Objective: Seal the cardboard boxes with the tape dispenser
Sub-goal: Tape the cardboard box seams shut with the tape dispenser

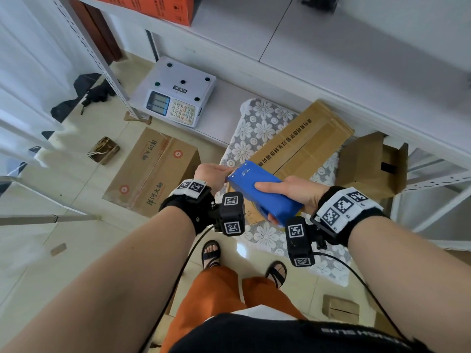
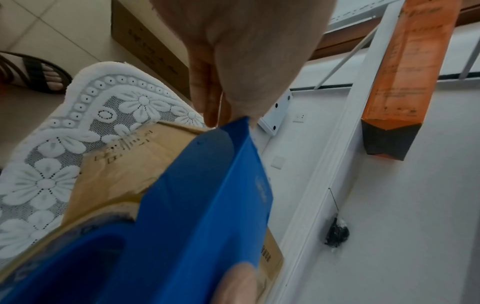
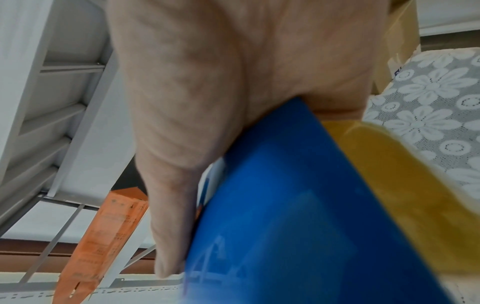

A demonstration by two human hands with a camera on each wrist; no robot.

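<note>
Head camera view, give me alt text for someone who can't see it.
Seen from above, the right hand grips a blue tape dispenser while the left hand pinches its front end, above a cardboard box on a lace cloth. A scale sits behind.

A white weighing scale (image 1: 178, 94) with a keypad sits on the low white shelf (image 1: 224, 115) at about 11 o'clock. At 12 o'clock, an orange carton (image 1: 153, 8) lies on the upper shelf (image 1: 356, 47). A white floral lace cloth (image 1: 257, 128) is spread just right of centre. At 9 o'clock, dark fabric (image 1: 84, 94) lies on the tiled floor (image 1: 71, 179), with a small brown packet (image 1: 103, 150) nearby. Toward 6 o'clock stand two sandalled feet (image 1: 211, 253) and orange trousers (image 1: 219, 296).
</note>
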